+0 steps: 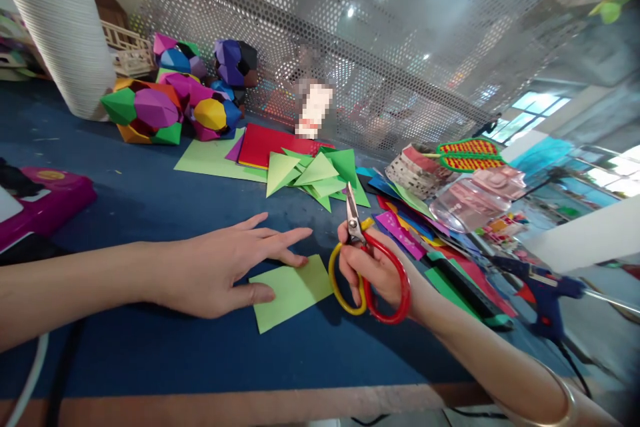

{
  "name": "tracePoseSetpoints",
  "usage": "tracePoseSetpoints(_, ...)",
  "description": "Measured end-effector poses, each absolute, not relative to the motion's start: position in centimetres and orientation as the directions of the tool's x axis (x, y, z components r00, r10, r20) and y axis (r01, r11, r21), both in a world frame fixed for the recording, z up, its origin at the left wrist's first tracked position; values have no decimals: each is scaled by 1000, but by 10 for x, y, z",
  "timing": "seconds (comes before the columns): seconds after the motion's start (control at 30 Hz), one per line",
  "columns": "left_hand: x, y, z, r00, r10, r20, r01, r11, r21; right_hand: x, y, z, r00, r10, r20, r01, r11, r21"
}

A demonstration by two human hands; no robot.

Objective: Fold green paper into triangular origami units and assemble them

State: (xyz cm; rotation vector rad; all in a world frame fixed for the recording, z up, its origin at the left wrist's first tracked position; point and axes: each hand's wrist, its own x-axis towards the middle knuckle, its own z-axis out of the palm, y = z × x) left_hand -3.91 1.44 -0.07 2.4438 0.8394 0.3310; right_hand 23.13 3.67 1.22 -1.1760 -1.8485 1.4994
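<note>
A light green paper rectangle point(291, 293) lies on the blue table near its front edge. My left hand point(215, 270) rests at the paper's left side, fingers spread, with the thumb and a fingertip touching it. Just right of the paper, my right hand point(373, 263) is closed round scissors point(400, 287) with one red and one yellow handle. The scissor blades point up and away, and look closed. Beyond both hands sits a pile of folded green paper triangles point(317, 173), partly on a larger light green sheet point(215, 160) beside red paper point(265, 145).
Colourful folded-paper balls point(150, 110) stand at the back left, by a tall white stack point(67, 33). A purple device point(50, 203) is at the left. Coloured papers, a clear plastic container point(467, 203) and a blue glue gun point(545, 290) lie at the right. A perforated metal screen point(280, 20) rises behind.
</note>
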Motion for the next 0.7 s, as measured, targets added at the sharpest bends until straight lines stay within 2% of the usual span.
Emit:
tracePoseSetpoints(0.17, -41, 18, -3, 788, 611, 75, 461, -667, 586, 213, 25, 4, -589, 805, -73, 175, 39, -984)
tracePoseSetpoints(0.3, -40, 20, -5, 788, 610, 79, 484, -694, 533, 189, 13, 7, -653, 756, -52, 117, 33, -993)
tracePoseSetpoints(0.53, -38, 20, -3, 802, 591, 88, 485, -730, 481, 155, -8, 13, -700, 709, -87, 99, -25, -995)
tracePoseSetpoints(0.7, -38, 19, -4, 793, 604, 81, 493, -714, 497, 170, -3, 11, -604, 791, -95, 182, 21, -983)
